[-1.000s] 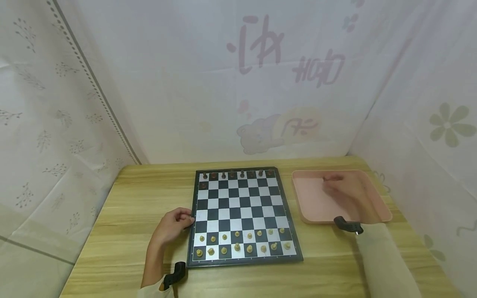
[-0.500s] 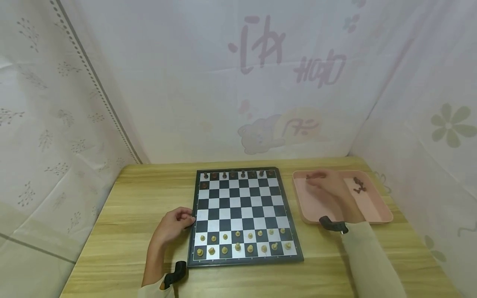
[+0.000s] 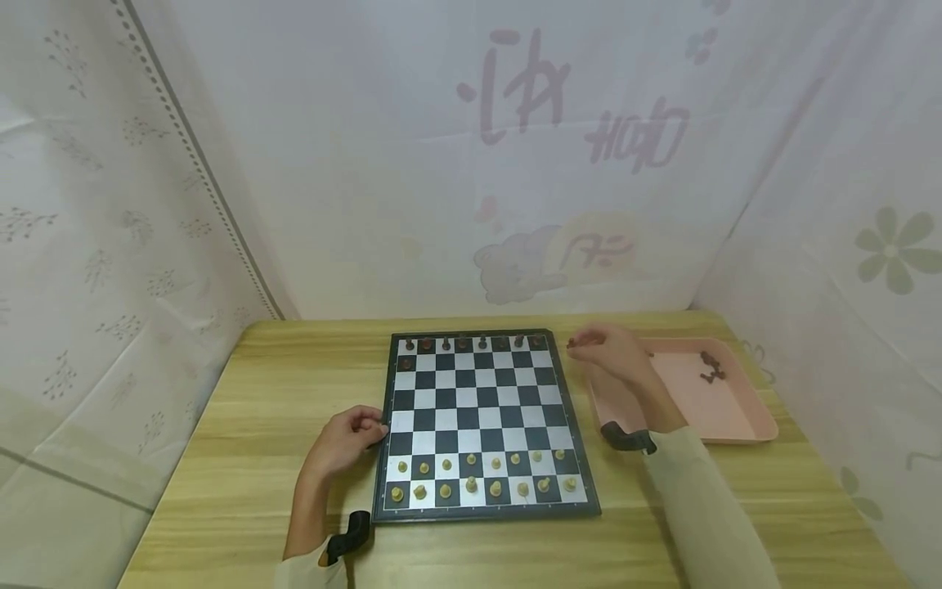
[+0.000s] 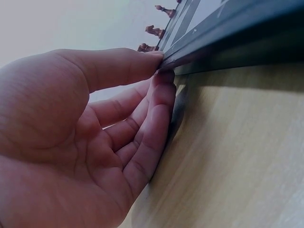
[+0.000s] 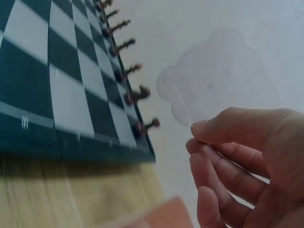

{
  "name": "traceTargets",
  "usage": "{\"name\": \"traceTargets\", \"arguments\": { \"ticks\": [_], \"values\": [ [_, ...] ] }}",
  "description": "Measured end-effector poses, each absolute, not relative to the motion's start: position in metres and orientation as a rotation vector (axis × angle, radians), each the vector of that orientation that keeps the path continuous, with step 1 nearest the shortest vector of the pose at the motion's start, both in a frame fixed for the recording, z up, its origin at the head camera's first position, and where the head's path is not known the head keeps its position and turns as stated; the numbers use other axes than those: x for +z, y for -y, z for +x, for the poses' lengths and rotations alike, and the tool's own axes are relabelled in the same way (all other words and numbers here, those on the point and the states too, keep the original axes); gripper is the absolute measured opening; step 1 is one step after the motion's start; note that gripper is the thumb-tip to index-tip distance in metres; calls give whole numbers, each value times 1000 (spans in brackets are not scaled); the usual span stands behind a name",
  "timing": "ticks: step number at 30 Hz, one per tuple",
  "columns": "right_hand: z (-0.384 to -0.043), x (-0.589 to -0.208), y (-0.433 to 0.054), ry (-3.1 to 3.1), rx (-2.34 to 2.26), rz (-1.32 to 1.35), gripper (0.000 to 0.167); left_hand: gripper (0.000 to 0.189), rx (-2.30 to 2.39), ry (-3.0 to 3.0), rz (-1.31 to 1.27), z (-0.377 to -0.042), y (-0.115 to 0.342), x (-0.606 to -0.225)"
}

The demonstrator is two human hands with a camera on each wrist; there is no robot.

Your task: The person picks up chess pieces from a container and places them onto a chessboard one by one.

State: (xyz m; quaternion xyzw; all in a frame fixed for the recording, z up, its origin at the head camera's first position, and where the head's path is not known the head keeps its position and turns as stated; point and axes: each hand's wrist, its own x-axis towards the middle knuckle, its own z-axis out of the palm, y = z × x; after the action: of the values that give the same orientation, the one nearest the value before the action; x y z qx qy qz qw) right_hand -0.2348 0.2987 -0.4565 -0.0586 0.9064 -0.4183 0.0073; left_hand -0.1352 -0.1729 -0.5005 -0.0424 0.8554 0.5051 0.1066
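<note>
A black-and-white chessboard [image 3: 467,396] lies on the wooden table. Several cream chess pieces [image 3: 471,485] stand in two rows at its near side. Dark red pieces [image 3: 482,342] line the far row, and a single dark red piece [image 3: 405,363] stands in front of them at the left. My left hand [image 3: 340,442] grips the board's left edge, thumb on the rim and fingers against the side. Beyond the board's far right corner, my right hand [image 3: 611,353] pinches a small dark red chess piece [image 3: 571,343] between thumb and fingertips. The fingers mostly hide it in the right wrist view.
To the right of the board sits a pink tray [image 3: 736,419], partly covered by the right forearm. Several dark red pieces [image 3: 710,366] lie inside it near its right side. White patterned cloth [image 3: 353,164] hangs behind the table and on both sides.
From over the tray, my right hand has moved left toward the board's far right corner, carrying the chess piece. The pieces left in the tray have come into sight. The left hand stays put.
</note>
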Motion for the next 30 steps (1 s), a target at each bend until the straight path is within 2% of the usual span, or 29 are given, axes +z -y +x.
{"name": "traceTargets", "arguments": {
  "ticks": [30],
  "values": [
    [-269, -442, -156, -2739, -1240, -566, 12, 26, 1473, -2534, -130, -138, 172, -504]
  ]
}}
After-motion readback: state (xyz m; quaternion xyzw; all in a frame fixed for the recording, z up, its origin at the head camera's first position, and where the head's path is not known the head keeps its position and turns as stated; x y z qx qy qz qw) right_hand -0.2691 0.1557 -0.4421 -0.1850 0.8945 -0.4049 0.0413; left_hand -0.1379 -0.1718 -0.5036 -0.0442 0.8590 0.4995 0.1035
